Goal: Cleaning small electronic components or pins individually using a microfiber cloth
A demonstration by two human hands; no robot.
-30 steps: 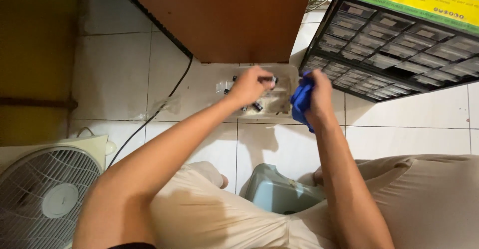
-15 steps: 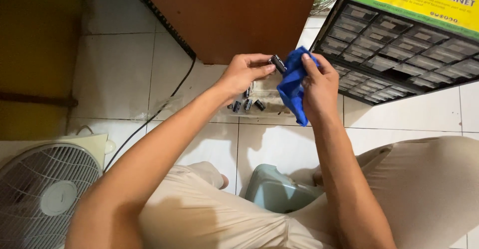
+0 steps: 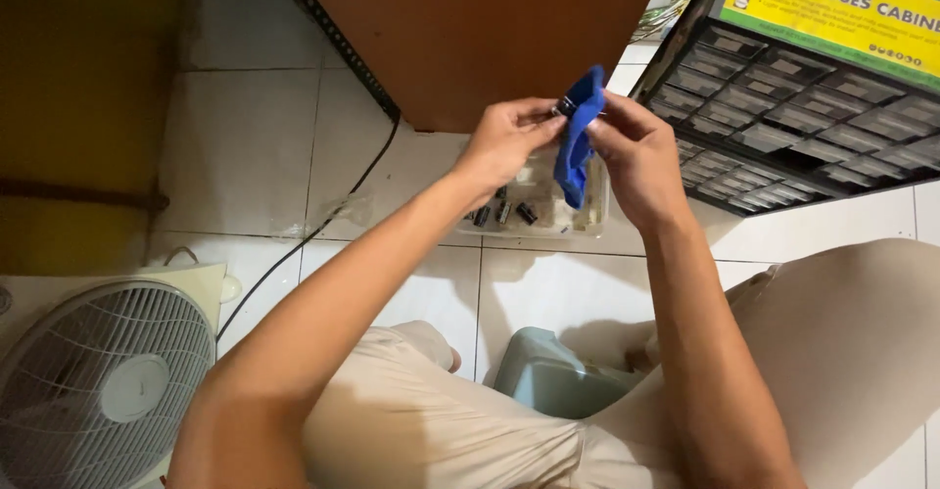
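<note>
Floor: white tiles (image 3: 245, 146), open at left.
Cloth: one blue cloth (image 3: 576, 135), raised above a clear tray (image 3: 548, 210).
Hands: left hand (image 3: 504, 141) and right hand (image 3: 636, 156), each grip pinched on it.
Parts: three dark pieces visible in the tray.
Edges: one drawer cabinet (image 3: 803, 107) right, one fan (image 3: 98, 381) lower left.

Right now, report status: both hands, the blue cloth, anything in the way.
Left hand pinches small dark part against blue cloth. Right hand grips the cloth. Both raised above clear tray of dark parts on floor. Nothing blocking.
</note>
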